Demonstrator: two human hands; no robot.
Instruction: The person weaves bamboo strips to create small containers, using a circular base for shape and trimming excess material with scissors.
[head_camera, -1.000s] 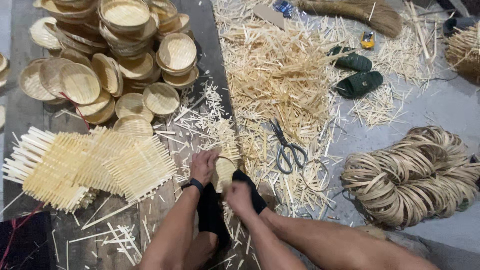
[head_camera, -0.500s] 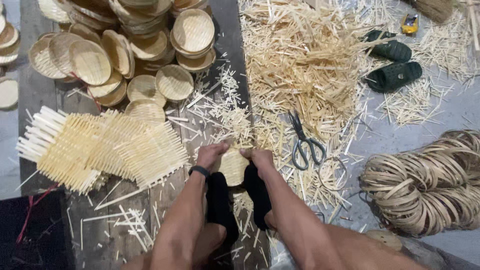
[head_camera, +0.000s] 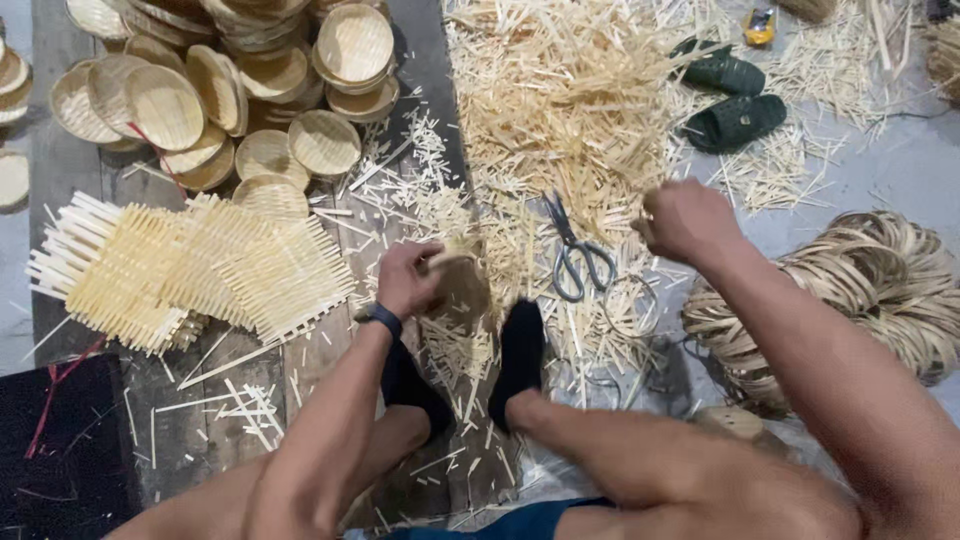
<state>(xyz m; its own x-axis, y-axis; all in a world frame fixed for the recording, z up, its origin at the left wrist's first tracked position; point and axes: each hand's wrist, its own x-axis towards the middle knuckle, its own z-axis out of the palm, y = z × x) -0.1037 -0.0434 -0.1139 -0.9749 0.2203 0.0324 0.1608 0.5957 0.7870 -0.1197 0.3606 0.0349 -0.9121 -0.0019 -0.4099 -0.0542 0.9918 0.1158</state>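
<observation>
Held small woven basket (head_camera: 455, 285) firmly in closed left hand (head_camera: 408, 280); raised right hand (head_camera: 685, 220) fisted, contents unclear; best steadied between feet.

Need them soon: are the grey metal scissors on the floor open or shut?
Shut: the grey metal scissors lie flat on the bamboo slivers, blades together in one point.

Floor-level basket-weaving workshop.
Stacked woven trays (head_camera: 215, 80) upper left, split-bamboo offcuts (head_camera: 560, 100) at top centre, coiled strips (head_camera: 880, 290) at right, scissors (head_camera: 575, 255) mid-frame.
</observation>
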